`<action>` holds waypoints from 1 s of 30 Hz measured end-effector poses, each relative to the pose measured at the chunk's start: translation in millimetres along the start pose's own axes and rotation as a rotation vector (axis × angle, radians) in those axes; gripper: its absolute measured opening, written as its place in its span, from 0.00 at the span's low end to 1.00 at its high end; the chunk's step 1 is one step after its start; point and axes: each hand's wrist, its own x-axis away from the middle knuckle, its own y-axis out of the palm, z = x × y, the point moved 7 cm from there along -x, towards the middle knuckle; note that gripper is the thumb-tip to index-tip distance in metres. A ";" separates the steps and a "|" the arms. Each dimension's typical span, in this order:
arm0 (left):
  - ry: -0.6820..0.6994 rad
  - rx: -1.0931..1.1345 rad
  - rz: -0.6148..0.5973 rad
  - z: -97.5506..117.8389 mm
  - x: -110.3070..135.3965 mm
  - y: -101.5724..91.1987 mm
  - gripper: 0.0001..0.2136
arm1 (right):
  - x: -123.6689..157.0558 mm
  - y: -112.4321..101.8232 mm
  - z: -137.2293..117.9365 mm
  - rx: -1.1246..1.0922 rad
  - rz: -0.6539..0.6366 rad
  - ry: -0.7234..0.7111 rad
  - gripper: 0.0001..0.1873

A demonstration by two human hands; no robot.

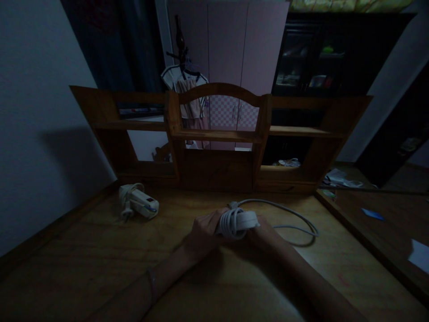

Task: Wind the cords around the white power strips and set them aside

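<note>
Over the middle of the wooden desk (140, 268), a white power strip (250, 220) is held up, with several turns of its grey-white cord (229, 223) wound round one end. Around the wound end, my left hand (206, 229) is closed on the strip. My right hand (263, 229) grips the other end from behind and below, its fingers mostly hidden. The unwound cord runs in a wide loop on the desk to the right, and its plug (233, 205) shows just behind the coils. Farther left lies a second white power strip (142, 203) with its cord bundled round it.
A wooden shelf unit (217, 134) stands along the desk's back edge. A white wall (40, 156) borders the left side. Right of the desk, a lower brown surface holds a blue card (372, 213) and white paper (418, 255). The room is dim.
</note>
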 end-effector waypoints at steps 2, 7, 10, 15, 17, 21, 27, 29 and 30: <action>-0.152 0.053 0.094 -12.5 -2.2 -5.7 0.28 | -0.7 -8.7 -2.1 0.069 0.077 -0.002 0.13; -0.716 0.418 0.406 -55.1 5.8 -15.8 0.27 | -0.7 -33.8 -13.7 0.148 0.286 -0.069 0.11; -0.913 0.811 0.361 -67.7 9.0 3.2 0.24 | 0.6 -37.7 -15.2 0.182 0.340 -0.081 0.11; -1.061 1.028 0.219 -76.4 16.2 27.4 0.25 | 2.7 -33.1 -12.5 0.208 0.358 -0.099 0.12; -1.062 1.023 0.181 -78.0 17.5 32.3 0.24 | 4.8 -34.4 -12.6 0.234 0.394 -0.115 0.12; -1.038 1.002 0.029 -72.9 18.3 41.8 0.22 | 9.4 -40.5 -15.9 0.284 0.459 -0.167 0.12; -0.992 1.102 -0.161 -57.5 17.8 52.8 0.20 | 14.6 -50.1 -27.5 0.353 0.510 -0.233 0.10; -0.994 1.076 -0.159 -58.3 17.8 54.9 0.21 | 15.5 -48.8 -36.3 0.388 0.495 -0.289 0.10; -0.985 1.067 -0.167 -58.3 17.3 56.7 0.22 | 15.9 -47.5 -41.3 0.405 0.482 -0.323 0.10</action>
